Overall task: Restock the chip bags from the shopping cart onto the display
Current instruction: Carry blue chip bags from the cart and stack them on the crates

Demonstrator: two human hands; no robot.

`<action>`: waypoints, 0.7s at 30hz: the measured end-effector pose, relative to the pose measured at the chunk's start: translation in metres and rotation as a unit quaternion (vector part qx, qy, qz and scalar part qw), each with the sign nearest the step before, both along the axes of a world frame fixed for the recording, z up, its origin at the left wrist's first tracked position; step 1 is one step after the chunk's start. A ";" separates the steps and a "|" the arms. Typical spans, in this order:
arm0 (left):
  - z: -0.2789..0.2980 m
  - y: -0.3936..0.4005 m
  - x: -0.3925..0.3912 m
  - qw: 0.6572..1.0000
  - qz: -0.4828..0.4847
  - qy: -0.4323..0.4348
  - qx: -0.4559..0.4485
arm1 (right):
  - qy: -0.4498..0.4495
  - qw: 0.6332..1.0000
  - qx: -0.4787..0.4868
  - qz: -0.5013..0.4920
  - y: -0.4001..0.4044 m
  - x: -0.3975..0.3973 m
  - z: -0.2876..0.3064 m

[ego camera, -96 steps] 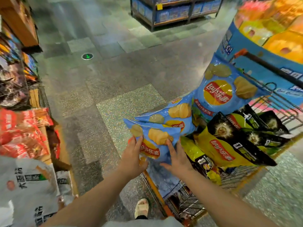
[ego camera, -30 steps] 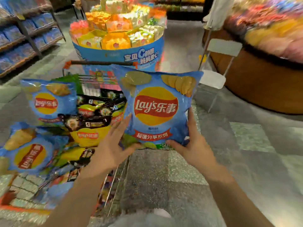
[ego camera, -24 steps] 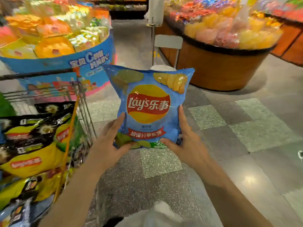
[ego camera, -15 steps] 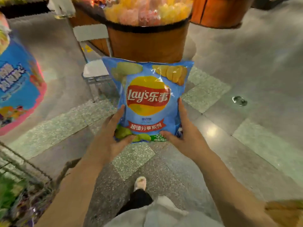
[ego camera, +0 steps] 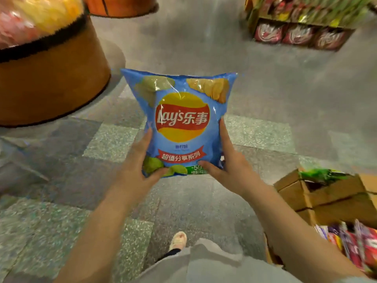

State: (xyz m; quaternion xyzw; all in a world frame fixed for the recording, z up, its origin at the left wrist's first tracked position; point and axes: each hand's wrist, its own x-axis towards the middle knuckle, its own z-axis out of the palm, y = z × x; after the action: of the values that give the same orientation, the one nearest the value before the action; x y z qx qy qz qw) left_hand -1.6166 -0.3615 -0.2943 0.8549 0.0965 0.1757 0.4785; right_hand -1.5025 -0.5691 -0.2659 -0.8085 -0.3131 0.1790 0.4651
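The head view, the only one there is, looks down on one blue chip bag (ego camera: 181, 123) held upright in the air in front of the person, its printed face toward the camera and its sealed top edge uppermost. Two bare hands carry it by the lower part. The left hand (ego camera: 134, 172) cups the bottom left corner, its thumb curled across the front near the green printed chips and one finger running up the left edge; the remaining fingers are behind the bag and cannot be seen. The right hand (ego camera: 230, 166) mirrors it at the bottom right corner, thumb pressed onto the front by the green strip, one finger laid up the right edge, the rest hidden behind. Both hands are therefore closed on the same bag, and nothing else is in either of them. Below the bag lies a floor (ego camera: 114, 139) of grey and speckled green tiles, with one light shoe (ego camera: 178, 240) showing near the bottom centre. At the upper left stands one round brown bin (ego camera: 51, 82), heaped with blurred yellow and pink packets; a second brown round bin (ego camera: 120, 7) is cut off by the top edge. At the upper right is one low shelf (ego camera: 299, 31) with three dark red packages along its bottom row and blurred greenish goods above. At the lower right, just beside the right forearm, sit open cardboard boxes (ego camera: 330, 193), one green packet (ego camera: 324, 174) lying on top, with a row of red and purple packets (ego camera: 355, 244) below; their number is too blurred to count.
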 end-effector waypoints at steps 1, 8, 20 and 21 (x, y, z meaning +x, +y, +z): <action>0.001 0.004 0.017 1.000 -0.018 -0.010 0.000 | -0.008 1.000 -0.009 -0.021 0.002 0.010 0.003; -0.001 0.004 0.138 0.989 -0.143 0.008 0.033 | -0.013 0.981 -0.045 -0.190 -0.018 0.066 0.007; -0.019 -0.066 0.371 0.945 -0.318 0.047 0.052 | 0.016 0.937 -0.056 -0.344 -0.094 0.215 -0.016; -0.015 -0.074 0.394 0.942 -0.326 0.044 0.059 | 0.018 0.936 -0.044 -0.349 -0.100 0.235 -0.015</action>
State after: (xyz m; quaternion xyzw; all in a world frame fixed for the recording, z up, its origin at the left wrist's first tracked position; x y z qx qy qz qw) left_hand -1.2228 -0.4355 -0.3096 0.8730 -0.1773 -0.0222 0.4538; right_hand -1.2675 -0.6695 -0.2811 -0.8829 0.0050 0.0338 0.4683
